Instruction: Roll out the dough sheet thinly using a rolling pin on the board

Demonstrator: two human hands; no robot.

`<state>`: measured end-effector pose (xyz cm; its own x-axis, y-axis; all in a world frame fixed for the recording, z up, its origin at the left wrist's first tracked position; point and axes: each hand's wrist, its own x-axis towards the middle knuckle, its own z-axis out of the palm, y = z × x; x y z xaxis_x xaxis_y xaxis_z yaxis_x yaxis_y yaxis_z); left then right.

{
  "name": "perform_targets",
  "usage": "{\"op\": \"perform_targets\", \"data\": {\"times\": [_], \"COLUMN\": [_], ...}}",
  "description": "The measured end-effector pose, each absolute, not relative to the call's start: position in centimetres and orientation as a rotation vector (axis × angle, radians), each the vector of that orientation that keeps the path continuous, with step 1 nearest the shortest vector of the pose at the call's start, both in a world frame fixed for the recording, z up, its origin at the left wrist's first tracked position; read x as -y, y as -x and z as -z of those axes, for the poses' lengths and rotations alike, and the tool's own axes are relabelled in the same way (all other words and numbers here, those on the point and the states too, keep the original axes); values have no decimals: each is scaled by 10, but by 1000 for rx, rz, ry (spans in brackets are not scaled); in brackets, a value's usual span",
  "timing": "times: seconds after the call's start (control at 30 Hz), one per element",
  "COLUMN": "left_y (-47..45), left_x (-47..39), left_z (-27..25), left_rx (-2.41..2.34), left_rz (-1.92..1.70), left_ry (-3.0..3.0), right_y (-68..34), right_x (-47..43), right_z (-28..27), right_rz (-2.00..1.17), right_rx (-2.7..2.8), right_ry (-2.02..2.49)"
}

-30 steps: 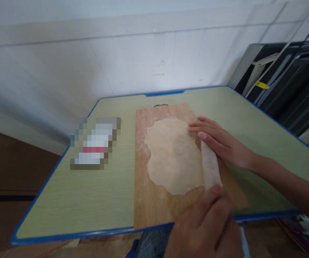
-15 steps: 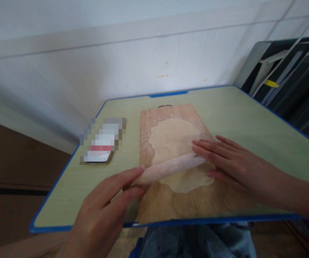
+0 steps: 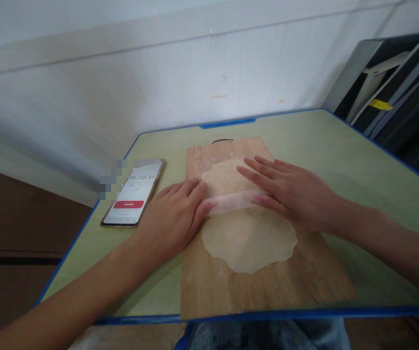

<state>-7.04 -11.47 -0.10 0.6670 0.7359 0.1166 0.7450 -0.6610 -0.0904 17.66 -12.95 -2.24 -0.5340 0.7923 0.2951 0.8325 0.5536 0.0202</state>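
Observation:
A flour-dusted rolling pin point(image 3: 229, 202) lies across a thin, uneven sheet of dough point(image 3: 249, 238). The dough is spread on a wooden cutting board point(image 3: 209, 289). My left hand point(image 3: 182, 209) is closed around the pin's left end, thumb along it. Over the other end lies my right hand point(image 3: 286, 187), its fingers long and reaching past the pin above the dough, its thumb against the pin. Both ends of the pin are hidden under my hands.
The board lies on a pale green table point(image 3: 151, 296) with a blue rim. Left of the board is a phone point(image 3: 129, 194) with a timer on its screen. A white wall point(image 3: 180, 82) stands behind the table. Dark flat items point(image 3: 410, 97) lean at the right.
Both hands have pushed the rolling pin away from me, up the dough. The pin now lies more level, and more dough shows on the near side. The view has shifted slightly.

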Motion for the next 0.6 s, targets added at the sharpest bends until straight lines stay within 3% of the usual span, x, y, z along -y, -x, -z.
{"op": "perform_targets", "data": {"times": [0.2,0.33,0.47,0.6], "left_y": [48,33,29,44], "left_x": [48,6,-10,14], "left_z": [-3,-5,-9,-14], "left_rx": [1386,1469,1391,1355], "left_rz": [197,-10,-191,-266], "left_ry": [2704,2816,2906,2946], "right_y": [-181,-189,-189,-182], "right_x": [70,45,45,68], "right_z": [19,22,24,24], "right_rz": [-64,-271,-281,-69], "right_rx": [2486,2389,2319,2336], "right_ry": [1559,1616,1687,1652]}}
